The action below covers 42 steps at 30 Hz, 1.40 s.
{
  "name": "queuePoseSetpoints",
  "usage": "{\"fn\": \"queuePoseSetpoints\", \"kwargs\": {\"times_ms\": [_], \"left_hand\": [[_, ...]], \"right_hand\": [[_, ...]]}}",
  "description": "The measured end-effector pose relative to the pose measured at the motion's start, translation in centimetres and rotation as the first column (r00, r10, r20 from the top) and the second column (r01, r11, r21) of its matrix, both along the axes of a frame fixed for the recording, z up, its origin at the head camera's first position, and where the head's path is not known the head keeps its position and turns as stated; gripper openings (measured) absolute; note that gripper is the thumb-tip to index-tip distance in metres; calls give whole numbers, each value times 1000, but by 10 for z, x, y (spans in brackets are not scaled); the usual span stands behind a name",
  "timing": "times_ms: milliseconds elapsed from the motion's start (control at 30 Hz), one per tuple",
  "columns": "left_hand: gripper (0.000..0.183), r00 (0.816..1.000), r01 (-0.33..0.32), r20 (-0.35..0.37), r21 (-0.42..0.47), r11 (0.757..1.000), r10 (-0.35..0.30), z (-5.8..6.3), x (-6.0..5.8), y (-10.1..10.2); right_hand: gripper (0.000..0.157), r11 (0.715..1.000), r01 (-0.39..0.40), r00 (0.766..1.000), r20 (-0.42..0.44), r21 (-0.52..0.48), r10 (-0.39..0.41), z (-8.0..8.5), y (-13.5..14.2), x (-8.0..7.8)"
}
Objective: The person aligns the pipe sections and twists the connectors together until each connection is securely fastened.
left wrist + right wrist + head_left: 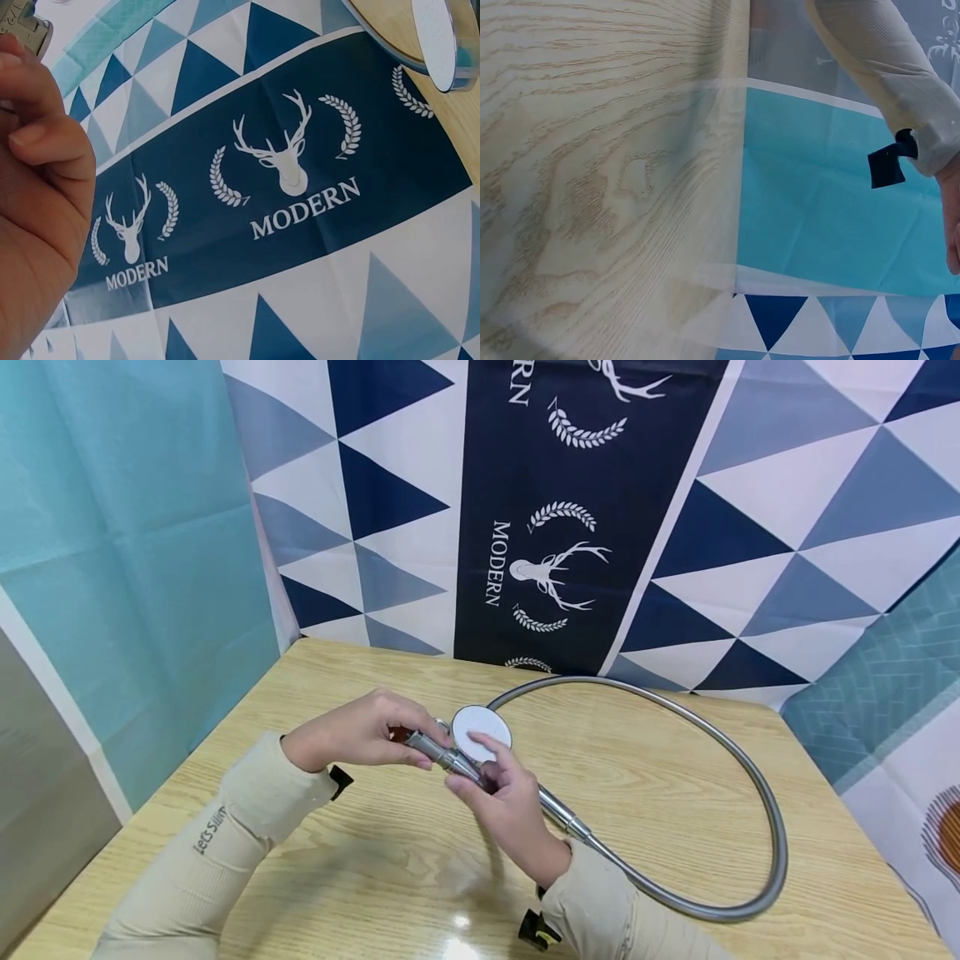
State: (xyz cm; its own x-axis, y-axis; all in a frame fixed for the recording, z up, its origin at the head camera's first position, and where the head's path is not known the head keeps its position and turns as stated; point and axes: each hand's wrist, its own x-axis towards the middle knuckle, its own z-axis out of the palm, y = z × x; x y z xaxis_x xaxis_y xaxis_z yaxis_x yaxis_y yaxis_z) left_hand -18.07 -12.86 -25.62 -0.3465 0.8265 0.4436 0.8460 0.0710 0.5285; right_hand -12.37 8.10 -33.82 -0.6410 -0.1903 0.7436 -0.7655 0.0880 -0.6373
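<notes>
Sleeves (225, 843), two, pale: we list them nearest, reaching in from the near side of the desk (352, 877).

Right hand (517, 802): thumb and fingers clamped round a metal tube (460, 764). Risk, in our judgement: smooth metal could turn or slide in this grip.

Left hand (375, 731): pinching the tube's end that points toward the desk's left edge. Should the two hands pull out of line, we think the end could slip or sit crooked.

Metal tube: slanting between the hands, over the middle of the desk. Whether its sections are fully joined, we cannot tell.

Shower head (476, 720), round, white-faced: just beyond the tube, toward the far edge. A knock from the fingers could scratch its face.

Hose (780, 843), grey: looped toward the desk's right edge and back along the far edge. Its springiness could, we judge, tug the tube round.

Containers: we see none; whether the hose holds water, we cannot tell.

Cloth (408, 597), patterned: hanging behind the far edge.
</notes>
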Motion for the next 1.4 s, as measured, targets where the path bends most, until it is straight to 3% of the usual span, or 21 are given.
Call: {"fn": "queuePoseSetpoints", "kwargs": {"times_ms": [67, 133, 233, 333, 533, 1067, 1167, 1267, 1400], "left_hand": [[19, 1000, -1, -8, 2, 1000, 1, 1, 0, -1], [19, 1000, -1, -9, 9, 1000, 1, 1, -1, -1], [19, 1000, 10, -2, 19, 1000, -10, 0, -1, -1], [19, 1000, 17, -8, 26, 1000, -17, -1, -1, 0], [20, 1000, 26, -15, 32, 999, -25, -1, -2, -1], [18, 1000, -10, -8, 5, 1000, 10, 0, 1, -2], [19, 1000, -15, -18, 5, 1000, 15, 0, 0, -2], [19, 1000, -10, -28, 14, 1000, 10, -1, 0, -2], [20, 999, 5, -33, 30, 1000, -4, -3, -1, -1]], "right_hand": [[47, 999, 35, 996, -86, -27, -38, -2, -2, -1], [44, 995, 78, 973, -212, -63, -90, -4, -4, -3], [27, 990, 53, 922, -374, -129, -98, -6, -7, -7], [16, 985, 4, 889, -451, -172, -82, -8, -8, -10], [16, 980, -1, 886, -454, -198, -91, -8, -9, -11], [30, 993, 44, 940, -333, -111, -79, -7, -5, -7], [30, 992, 46, 929, -361, -117, -85, -8, -7, -7], [28, 989, 34, 903, -420, -142, -91, -9, -9, -8], [18, 986, 25, 882, -461, -166, -100, -9, -11, -10]]}}
